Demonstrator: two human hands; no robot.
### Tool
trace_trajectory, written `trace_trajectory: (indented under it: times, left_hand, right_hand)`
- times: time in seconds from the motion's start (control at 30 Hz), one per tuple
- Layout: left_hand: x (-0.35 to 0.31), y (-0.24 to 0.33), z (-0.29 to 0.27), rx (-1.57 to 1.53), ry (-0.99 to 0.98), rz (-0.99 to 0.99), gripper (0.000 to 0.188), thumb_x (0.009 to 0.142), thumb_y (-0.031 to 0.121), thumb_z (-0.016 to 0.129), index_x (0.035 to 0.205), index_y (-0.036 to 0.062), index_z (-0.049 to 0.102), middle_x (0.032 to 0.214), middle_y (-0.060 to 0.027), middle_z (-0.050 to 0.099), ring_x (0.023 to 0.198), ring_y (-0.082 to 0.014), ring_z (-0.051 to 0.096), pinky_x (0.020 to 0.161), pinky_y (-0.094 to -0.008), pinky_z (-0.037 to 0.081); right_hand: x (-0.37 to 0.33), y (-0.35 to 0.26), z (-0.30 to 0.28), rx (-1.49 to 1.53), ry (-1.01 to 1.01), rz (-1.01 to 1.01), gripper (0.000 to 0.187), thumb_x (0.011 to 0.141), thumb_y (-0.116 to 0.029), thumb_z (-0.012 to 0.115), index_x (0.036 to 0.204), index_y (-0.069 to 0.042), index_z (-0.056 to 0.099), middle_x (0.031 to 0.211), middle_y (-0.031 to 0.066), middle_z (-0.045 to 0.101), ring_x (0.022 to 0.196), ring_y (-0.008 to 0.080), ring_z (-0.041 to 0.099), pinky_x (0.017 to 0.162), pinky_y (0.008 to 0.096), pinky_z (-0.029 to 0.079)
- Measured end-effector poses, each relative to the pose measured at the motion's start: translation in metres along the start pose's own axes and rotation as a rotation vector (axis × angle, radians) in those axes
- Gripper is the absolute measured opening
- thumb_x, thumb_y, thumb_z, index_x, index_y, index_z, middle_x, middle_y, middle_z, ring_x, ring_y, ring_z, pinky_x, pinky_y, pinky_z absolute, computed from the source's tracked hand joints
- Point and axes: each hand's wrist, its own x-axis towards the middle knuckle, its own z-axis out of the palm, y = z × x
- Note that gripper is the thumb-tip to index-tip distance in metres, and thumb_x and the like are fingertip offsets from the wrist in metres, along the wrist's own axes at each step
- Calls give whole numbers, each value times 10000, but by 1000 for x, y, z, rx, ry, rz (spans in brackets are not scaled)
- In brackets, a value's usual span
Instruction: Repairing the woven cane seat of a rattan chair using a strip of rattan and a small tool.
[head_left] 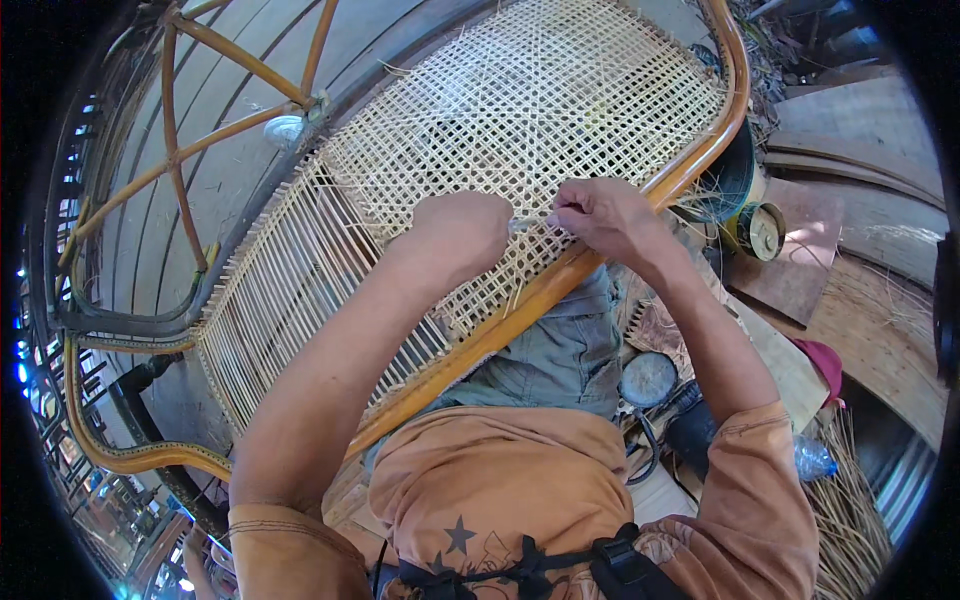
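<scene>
A curved wooden frame [560, 282] lies across my lap, filled with pale woven cane webbing [480, 130]. Over the webbing's near part, my left hand [465, 228] is closed in a fist, its back toward me and its fingertips hidden. Just to its right, my right hand [603, 218] pinches with thumb and fingers. A short pale cane strand [530, 223] spans the gap between the two hands. Left of the dense weave, the cane strands [290, 260] run in one direction only, with open slots between them.
A bare frame of crossed poles [172, 155] stands at the far left. To the right are a yellow tin [757, 230], wooden boards [850, 165], a round grey object [649, 380], a plastic bottle [815, 458] and a bundle of loose cane [845, 500].
</scene>
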Motion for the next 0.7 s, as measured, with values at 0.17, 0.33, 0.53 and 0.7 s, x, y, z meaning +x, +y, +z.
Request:
trace_trajectory:
  times: [0.17,0.33,0.53,0.7]
  left_hand:
    - [9,13,-4,38,-55,27,265,844,254,518,870,23,644,828,-169,654,800,-328,642,707,-447,500]
    - [20,27,-13,75,-141,27,228,799,180,518,845,10,664,860,-185,661,809,-332,648,701,-440,510]
    - [19,28,5,-82,-104,56,220,793,135,489,819,1,661,840,-206,655,788,-347,648,695,-446,510]
    - [1,38,26,-126,115,0,191,822,95,460,865,-16,610,805,-212,647,781,-359,648,691,-448,512]
  right_hand:
    - [1,12,-5,-38,107,-123,131,760,-121,574,789,6,581,725,145,557,669,261,571,616,354,449]
    - [11,8,-16,-197,-66,10,125,698,-92,547,746,20,576,764,187,562,729,330,580,652,385,462]
    - [17,1,-22,-204,-147,50,132,668,-85,541,726,28,577,737,210,576,714,345,585,644,400,461]
    - [15,2,-24,-205,-124,2,140,674,-92,545,732,32,574,740,204,572,715,344,580,648,399,461]
